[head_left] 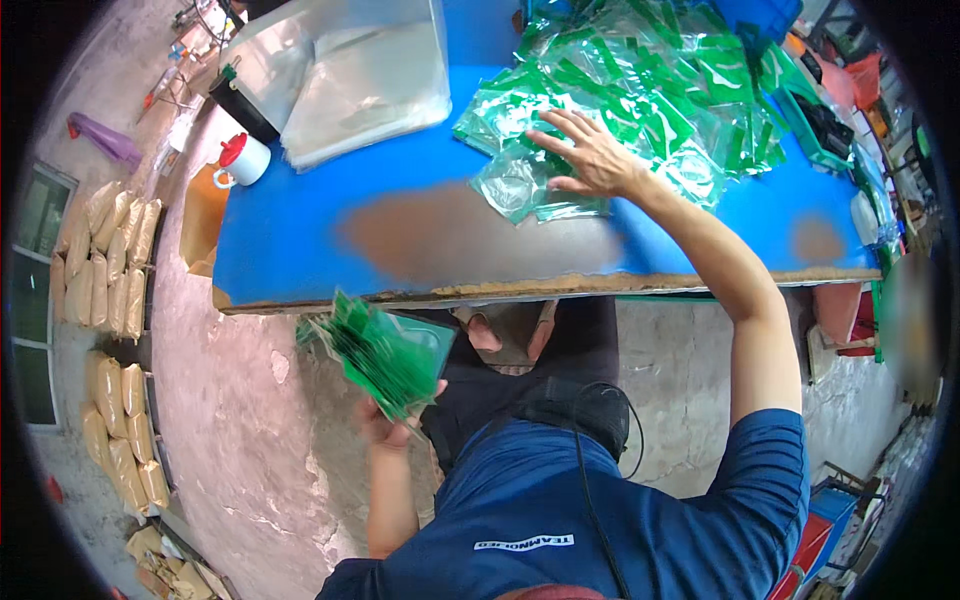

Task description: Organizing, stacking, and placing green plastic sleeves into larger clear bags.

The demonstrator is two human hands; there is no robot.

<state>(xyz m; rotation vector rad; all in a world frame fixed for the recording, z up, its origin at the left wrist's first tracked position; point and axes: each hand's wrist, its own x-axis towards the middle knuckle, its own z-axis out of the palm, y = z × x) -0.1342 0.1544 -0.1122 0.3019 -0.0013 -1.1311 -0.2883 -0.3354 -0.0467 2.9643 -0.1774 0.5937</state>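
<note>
My left hand [384, 424] is low, in front of the table's near edge. Its fingers are wrapped round a thick fanned stack of green and clear plastic packets [380, 350]. Over the table, my right hand [597, 163] reaches out with fingers spread, on or just above the near left edge of a large heap of similar packets [690, 110]. No packet is gripped in that hand. Near its thumb, a few packets [515, 185] lie flat at the heap's edge. What is inside the packets is too small to tell.
The blue tabletop [290, 240] has worn brown patches. Clear plastic sheets [370, 90] are stacked at the back left, beside a white mug with a red lid [243, 160]. A green tray [815, 135] stands at the right. Filled tan bags [115, 260] are piled along the left wall.
</note>
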